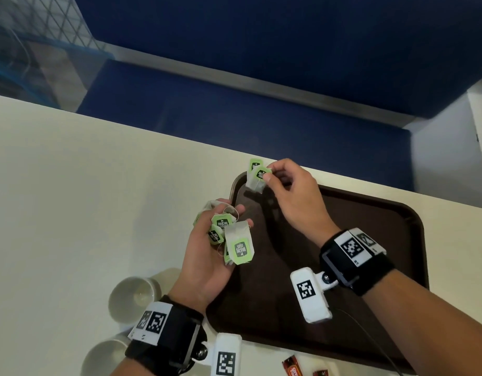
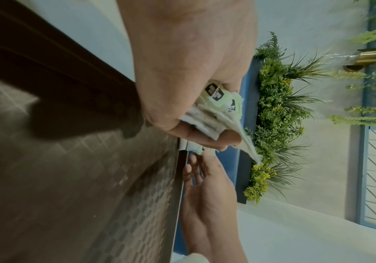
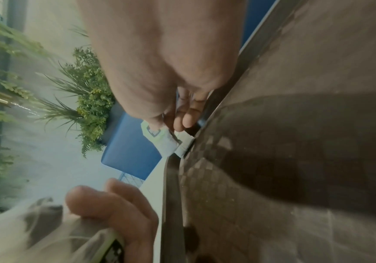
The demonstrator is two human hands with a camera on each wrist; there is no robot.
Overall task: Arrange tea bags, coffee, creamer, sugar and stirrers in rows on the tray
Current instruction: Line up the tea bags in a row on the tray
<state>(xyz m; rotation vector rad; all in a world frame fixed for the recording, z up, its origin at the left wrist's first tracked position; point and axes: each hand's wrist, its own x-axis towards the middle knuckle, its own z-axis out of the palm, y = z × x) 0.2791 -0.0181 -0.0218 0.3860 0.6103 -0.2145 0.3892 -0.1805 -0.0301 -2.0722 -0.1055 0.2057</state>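
I see two green-tagged tea bags (image 1: 257, 176) pinched between the thumb and fingertips of my right hand (image 1: 291, 196), hanging over the far left corner of the brown tray (image 1: 383, 226). My left hand (image 1: 210, 256), palm up just left of the tray, cups a loose bunch of tea bags (image 1: 233, 240). Two white cups (image 1: 132, 297) sit on the desk (image 1: 71, 185) near my left wrist.

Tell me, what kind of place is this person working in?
Probably a café or canteen seating area. A blue padded bench runs along a cream table, a brown serving tray lies on it beside white cups, and decorative greenery tops the partition.
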